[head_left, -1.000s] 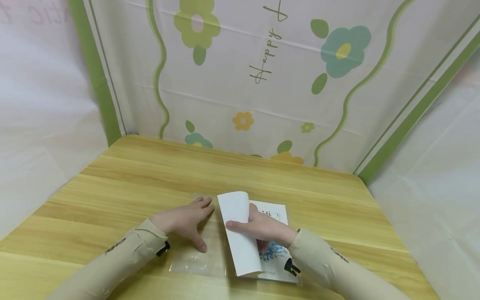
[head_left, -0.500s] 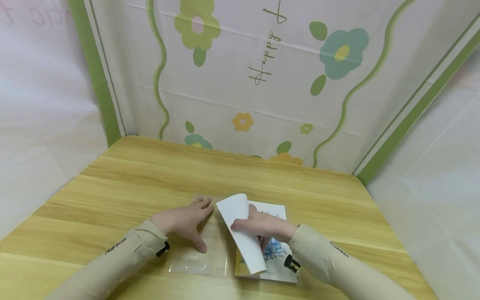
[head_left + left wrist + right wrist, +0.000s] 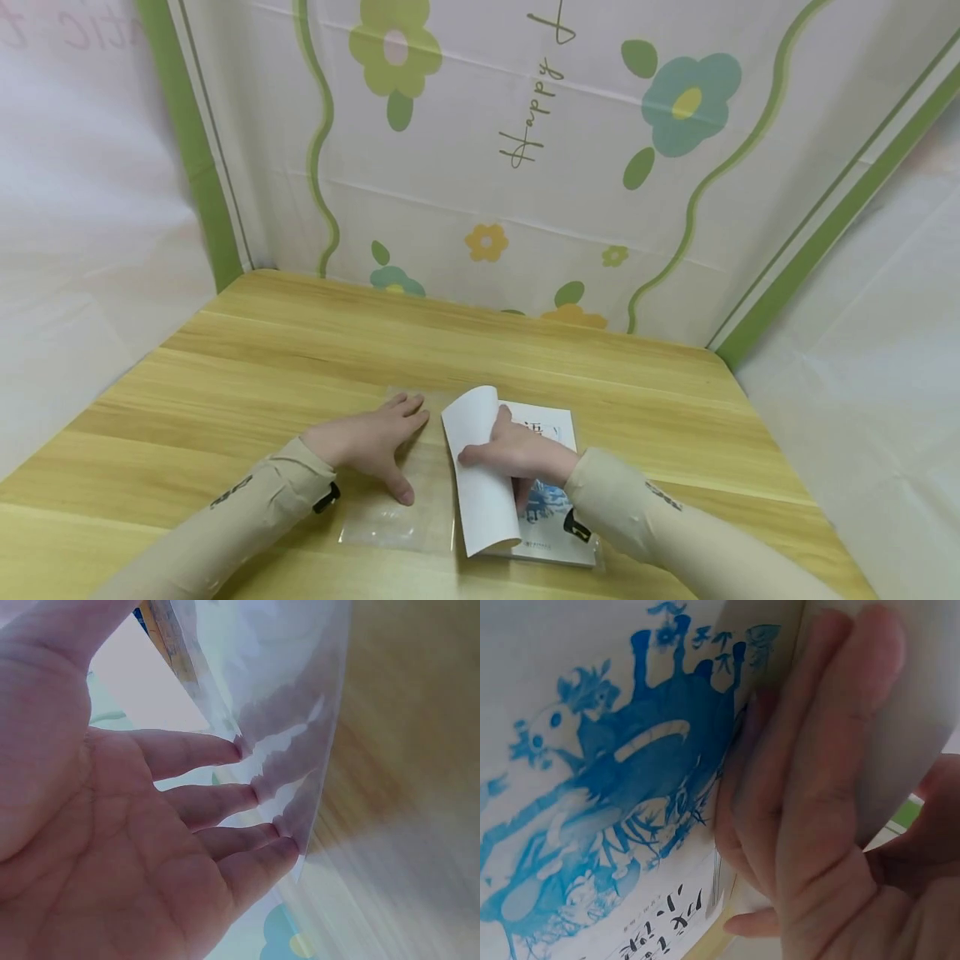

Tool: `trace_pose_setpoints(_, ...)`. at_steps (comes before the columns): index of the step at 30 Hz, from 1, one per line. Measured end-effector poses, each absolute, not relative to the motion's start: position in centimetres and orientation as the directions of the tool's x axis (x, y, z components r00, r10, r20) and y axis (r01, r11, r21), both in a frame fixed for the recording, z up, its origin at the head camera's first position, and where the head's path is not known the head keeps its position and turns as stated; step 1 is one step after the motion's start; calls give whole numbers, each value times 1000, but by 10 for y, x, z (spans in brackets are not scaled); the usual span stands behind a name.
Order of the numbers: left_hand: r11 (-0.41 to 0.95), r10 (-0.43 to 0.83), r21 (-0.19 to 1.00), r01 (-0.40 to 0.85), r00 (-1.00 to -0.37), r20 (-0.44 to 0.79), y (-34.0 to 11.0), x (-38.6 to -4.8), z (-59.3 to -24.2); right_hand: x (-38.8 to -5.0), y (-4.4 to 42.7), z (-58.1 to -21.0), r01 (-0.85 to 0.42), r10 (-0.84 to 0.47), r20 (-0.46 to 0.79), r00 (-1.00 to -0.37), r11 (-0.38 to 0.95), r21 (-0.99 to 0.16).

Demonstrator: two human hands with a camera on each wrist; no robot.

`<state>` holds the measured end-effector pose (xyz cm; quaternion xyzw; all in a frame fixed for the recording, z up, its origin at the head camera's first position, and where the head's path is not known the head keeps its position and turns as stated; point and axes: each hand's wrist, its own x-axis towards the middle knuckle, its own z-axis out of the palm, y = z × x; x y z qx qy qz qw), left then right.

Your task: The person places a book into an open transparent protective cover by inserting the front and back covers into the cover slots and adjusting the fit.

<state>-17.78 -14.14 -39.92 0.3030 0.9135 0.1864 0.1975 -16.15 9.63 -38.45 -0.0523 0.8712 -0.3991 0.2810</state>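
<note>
A paperback book (image 3: 551,542), its white front showing dark characters and a blue drawing, lies near the table's front edge. My right hand (image 3: 528,454) holds a curved white sheet (image 3: 483,512) of the book, thumb on its outer face and fingers behind. Seen close in the right wrist view, the fingers (image 3: 817,750) lie beside the blue animal drawing (image 3: 652,742). To the left, my left hand (image 3: 367,446) rests with spread fingers on a clear plastic book cover (image 3: 386,529). The left wrist view shows its fingertips touching the plastic (image 3: 270,667). How the plastic meets the book is hidden.
The wooden table (image 3: 300,350) extends behind and to both sides of the hands. A flowered cloth (image 3: 450,183) hangs at its back edge, with pale cloth sides (image 3: 97,183) at left and right.
The white sheet tilted and swung a little to the right, baring a yellow strip of the book, then came back upright and covers it again. My left hand has stayed put.
</note>
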Motion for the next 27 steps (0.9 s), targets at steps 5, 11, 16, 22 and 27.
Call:
trace_pose_setpoints(5, 746, 628, 460, 481, -738, -248, -142, -178, -399, -160, 93, -386, 134, -294, -440, -849, 685, -716)
trace_pose_setpoints(11, 749, 625, 459, 478, -739, -251, -142, -177, -399, -158, 94, -387, 142, -281, -445, -850, 692, -708)
trace_pose_setpoints(16, 750, 625, 456, 479, -739, -251, -143, -177, -399, -157, 94, -386, 133, -284, -443, -850, 698, -703)
trace_pose_setpoints(22, 749, 623, 460, 476, -743, -245, -142, -176, -398, -156, 94, -386, 124, -293, -437, -850, 695, -708)
trace_pose_setpoints(27, 747, 622, 469, 471, -744, -244, -142, -176, -398, -154, 94, -386, 120, -322, -429, -844, 666, -736)
